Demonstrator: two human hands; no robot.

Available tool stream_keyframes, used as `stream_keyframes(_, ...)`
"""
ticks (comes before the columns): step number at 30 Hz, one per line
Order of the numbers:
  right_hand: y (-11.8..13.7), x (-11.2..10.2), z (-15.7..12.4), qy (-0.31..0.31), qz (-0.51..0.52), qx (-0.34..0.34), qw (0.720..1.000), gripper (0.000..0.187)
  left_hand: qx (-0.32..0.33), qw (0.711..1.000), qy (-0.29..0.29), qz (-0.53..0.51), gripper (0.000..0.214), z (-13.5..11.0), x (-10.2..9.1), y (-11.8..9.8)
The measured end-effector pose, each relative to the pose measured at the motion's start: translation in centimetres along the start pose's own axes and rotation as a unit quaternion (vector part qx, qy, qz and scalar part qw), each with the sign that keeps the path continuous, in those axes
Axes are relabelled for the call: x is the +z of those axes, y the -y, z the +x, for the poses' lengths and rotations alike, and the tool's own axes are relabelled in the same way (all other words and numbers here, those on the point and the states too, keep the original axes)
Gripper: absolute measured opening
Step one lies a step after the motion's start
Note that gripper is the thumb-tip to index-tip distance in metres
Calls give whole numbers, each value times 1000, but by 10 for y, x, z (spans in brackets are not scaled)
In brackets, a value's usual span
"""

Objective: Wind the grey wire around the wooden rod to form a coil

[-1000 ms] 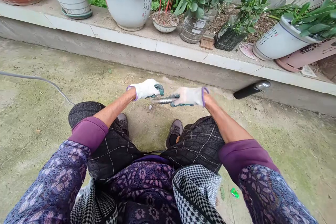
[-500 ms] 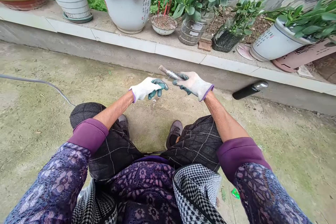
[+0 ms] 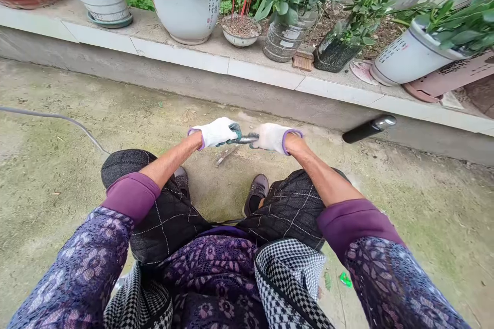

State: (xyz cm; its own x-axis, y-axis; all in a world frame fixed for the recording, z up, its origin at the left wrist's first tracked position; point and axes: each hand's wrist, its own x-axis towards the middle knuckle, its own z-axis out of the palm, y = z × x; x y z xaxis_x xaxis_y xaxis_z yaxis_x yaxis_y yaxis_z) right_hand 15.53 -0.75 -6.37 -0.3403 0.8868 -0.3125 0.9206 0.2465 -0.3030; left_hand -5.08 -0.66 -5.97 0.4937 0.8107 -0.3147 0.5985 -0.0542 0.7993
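Silvery rod [image 3: 248, 140], qty 1; L hand [image 3: 218, 131] + R hand [image 3: 272, 138], both w/ fingers gripping it.

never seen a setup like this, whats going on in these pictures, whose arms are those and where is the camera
There's no machine here: a person is working with two gloved hands. Every picture comes from one camera on that person's head, looking forward and down, so you see their own arms. The right hand holds a thin silvery rod; the left hand meets its other end, though its fingers are too blurred to judge the hold. On the ground are a grey hose and a green scrap. Ahead, a ledge carries potted plants and a brush.
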Motion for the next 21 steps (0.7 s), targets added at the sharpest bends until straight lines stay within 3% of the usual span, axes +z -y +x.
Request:
stream_keyframes(2,-5,-7,4,-3,-35,3,999,13,-1,999,-8,-36,16,-1,1,0)
stream_keyframes(5,-10,-21,3,-54,-43,18,997,23,8,994,-12,-104,24,0,-1,1)
stream_keyframes(8,-8,-29,-3,-102,98,34,989,25,19,990,-11,-140,22,2,-6,3)
stream_keyframes(11,-1,-32,-15,-101,292,27,951,29,32,986,-29,-159,19,4,-10,1)
stream_keyframes(14,5,-33,-27,-44,397,-33,916,37,40,984,-53,-166,15,7,-13,0)
stream_keyframes(16,5,-31,-31,30,403,-65,912,43,45,986,-56,-153,13,9,-14,1)
stream_keyframes(19,3,-25,-29,143,315,-68,936,35,68,992,-34,-98,13,10,-12,5)
stream_keyframes(21,1,-19,-22,164,196,-63,965,23,71,996,-27,-50,17,11,-10,7)
